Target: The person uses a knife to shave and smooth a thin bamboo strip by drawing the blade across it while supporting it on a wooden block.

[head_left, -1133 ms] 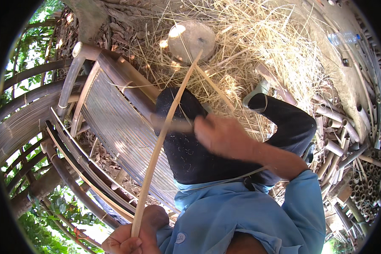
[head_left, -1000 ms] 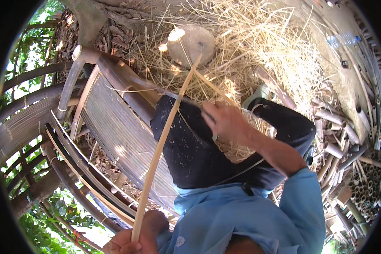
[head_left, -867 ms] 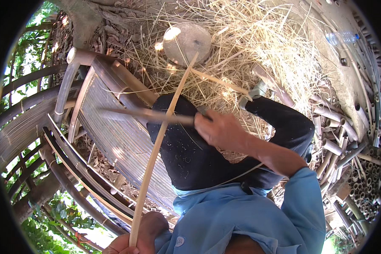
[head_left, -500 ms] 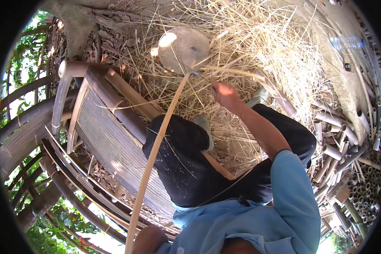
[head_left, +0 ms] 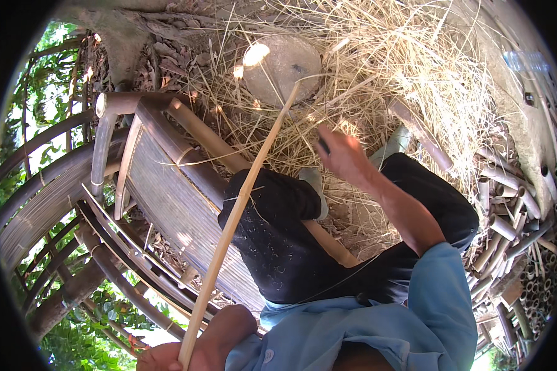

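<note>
A long, pale bamboo strip (head_left: pixel 236 213) slants across my left thigh, from the lower left up to the round block. My left hand (head_left: pixel 161 357) is closed around its lower end at the picture's bottom edge. Just right of the strip's upper end, my right hand (head_left: pixel 343 156) is closed on a knife (head_left: pixel 323 146). Only a dark piece of the handle shows clearly; the thin blade is hard to make out against the straw. The hand is apart from the strip. Beyond them, the flat round block (head_left: pixel 272 74) lies on the ground among shavings.
On my left stands a bamboo bench (head_left: pixel 167 185) with a slatted seat. Loose pale shavings (head_left: pixel 433 86) heap at the far right. Cut bamboo pieces (head_left: pixel 507 216) pile on the right, below a plastic bottle (head_left: pixel 526 61). A bamboo piece (head_left: pixel 422 137) lies near my right foot.
My right hand has drawn back from the strip's upper end, toward me and slightly right. The strip's tip has risen over the block, and my left hand has come into view.
</note>
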A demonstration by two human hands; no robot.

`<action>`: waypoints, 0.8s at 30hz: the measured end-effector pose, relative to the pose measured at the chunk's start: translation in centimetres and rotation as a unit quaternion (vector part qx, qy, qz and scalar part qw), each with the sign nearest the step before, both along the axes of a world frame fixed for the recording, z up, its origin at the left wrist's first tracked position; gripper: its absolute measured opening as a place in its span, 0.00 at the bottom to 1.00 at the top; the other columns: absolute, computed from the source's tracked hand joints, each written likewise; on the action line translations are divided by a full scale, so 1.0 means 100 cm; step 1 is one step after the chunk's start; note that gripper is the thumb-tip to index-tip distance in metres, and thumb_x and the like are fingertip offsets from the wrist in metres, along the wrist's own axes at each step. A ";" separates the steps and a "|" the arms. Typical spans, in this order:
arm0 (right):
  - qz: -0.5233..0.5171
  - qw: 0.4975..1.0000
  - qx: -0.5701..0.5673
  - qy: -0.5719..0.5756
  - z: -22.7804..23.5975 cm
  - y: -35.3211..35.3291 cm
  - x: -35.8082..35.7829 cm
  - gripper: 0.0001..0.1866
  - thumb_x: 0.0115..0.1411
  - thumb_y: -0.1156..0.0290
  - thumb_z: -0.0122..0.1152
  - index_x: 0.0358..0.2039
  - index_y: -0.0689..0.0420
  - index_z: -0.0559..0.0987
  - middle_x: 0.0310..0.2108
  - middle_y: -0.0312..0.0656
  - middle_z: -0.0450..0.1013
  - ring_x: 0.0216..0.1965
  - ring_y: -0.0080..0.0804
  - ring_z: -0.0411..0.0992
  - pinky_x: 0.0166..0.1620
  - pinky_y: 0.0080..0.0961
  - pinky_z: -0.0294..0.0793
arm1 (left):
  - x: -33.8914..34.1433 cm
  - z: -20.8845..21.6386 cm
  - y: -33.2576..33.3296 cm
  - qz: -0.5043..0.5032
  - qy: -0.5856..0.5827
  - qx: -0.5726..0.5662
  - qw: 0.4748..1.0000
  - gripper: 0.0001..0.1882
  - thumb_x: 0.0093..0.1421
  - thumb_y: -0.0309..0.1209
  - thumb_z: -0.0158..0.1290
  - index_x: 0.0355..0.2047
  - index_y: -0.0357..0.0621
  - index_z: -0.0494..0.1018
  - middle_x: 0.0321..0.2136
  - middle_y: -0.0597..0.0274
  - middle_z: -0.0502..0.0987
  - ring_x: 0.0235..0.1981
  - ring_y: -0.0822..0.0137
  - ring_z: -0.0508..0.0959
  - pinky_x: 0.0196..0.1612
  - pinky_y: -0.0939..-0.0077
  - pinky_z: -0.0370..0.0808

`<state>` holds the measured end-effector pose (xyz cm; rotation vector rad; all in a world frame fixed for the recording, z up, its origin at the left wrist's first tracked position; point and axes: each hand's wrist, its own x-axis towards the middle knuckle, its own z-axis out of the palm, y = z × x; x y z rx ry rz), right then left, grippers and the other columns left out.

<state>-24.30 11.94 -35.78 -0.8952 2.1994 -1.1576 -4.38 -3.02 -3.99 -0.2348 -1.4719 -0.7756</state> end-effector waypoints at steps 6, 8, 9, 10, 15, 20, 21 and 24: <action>0.125 0.968 -0.083 0.199 0.159 0.026 0.077 0.07 0.65 0.67 0.60 0.37 0.56 0.74 0.28 0.44 0.71 0.22 0.35 0.74 0.21 0.32 0.75 | -0.020 -0.010 0.010 0.113 0.006 -0.001 0.994 0.32 0.74 0.59 0.26 0.22 0.51 0.61 0.16 0.70 0.59 0.13 0.76 0.62 0.10 0.81 0.60; 0.127 0.959 -0.124 0.221 0.171 0.033 0.088 0.07 0.64 0.67 0.60 0.36 0.55 0.74 0.27 0.44 0.71 0.21 0.36 0.74 0.20 0.30 0.75 | -0.024 -0.011 0.009 0.039 0.070 -0.020 0.997 0.32 0.73 0.60 0.26 0.22 0.51 0.61 0.16 0.70 0.59 0.12 0.76 0.61 0.09 0.80 0.59; 0.132 0.947 -0.166 0.240 0.174 0.033 0.090 0.06 0.64 0.68 0.61 0.36 0.55 0.75 0.27 0.44 0.70 0.21 0.36 0.74 0.20 0.29 0.74 | -0.023 -0.011 0.009 0.036 0.073 -0.018 0.997 0.32 0.73 0.60 0.26 0.22 0.51 0.61 0.16 0.70 0.59 0.12 0.76 0.61 0.09 0.80 0.59; 0.129 0.947 -0.166 0.244 0.167 0.031 0.088 0.06 0.64 0.68 0.61 0.36 0.55 0.75 0.27 0.44 0.70 0.21 0.36 0.74 0.20 0.29 0.74 | -0.022 -0.007 0.012 0.026 0.060 -0.014 0.998 0.32 0.73 0.60 0.26 0.22 0.51 0.61 0.15 0.70 0.58 0.11 0.76 0.60 0.08 0.80 0.59; 0.059 0.985 -0.023 0.158 0.088 0.016 0.060 0.09 0.62 0.71 0.58 0.42 0.57 0.74 0.27 0.45 0.72 0.22 0.38 0.76 0.21 0.33 0.76 | -0.037 -0.007 0.015 0.029 0.111 0.022 0.993 0.32 0.73 0.60 0.24 0.23 0.50 0.60 0.15 0.70 0.58 0.10 0.76 0.59 0.08 0.80 0.59; 0.046 0.971 -0.049 0.231 0.053 0.011 0.051 0.07 0.65 0.72 0.56 0.43 0.55 0.74 0.25 0.46 0.70 0.20 0.38 0.74 0.20 0.37 0.75 | -0.027 -0.011 0.007 0.028 0.107 0.033 0.993 0.32 0.73 0.60 0.25 0.22 0.52 0.59 0.14 0.70 0.57 0.10 0.77 0.59 0.08 0.81 0.58; 0.043 0.985 0.024 0.164 0.025 0.012 0.031 0.09 0.64 0.70 0.59 0.43 0.55 0.73 0.27 0.47 0.71 0.22 0.42 0.75 0.21 0.37 0.76 | -0.032 -0.014 0.004 0.024 0.109 0.042 0.993 0.32 0.73 0.60 0.25 0.22 0.52 0.59 0.14 0.70 0.57 0.10 0.77 0.59 0.08 0.81 0.58; 0.003 0.992 0.081 0.093 -0.059 0.012 -0.003 0.14 0.64 0.67 0.61 0.48 0.52 0.71 0.26 0.47 0.72 0.23 0.47 0.75 0.26 0.42 0.78 | -0.037 -0.013 0.002 0.048 0.120 0.029 0.991 0.32 0.73 0.60 0.26 0.20 0.52 0.59 0.13 0.71 0.57 0.09 0.77 0.59 0.08 0.82 0.56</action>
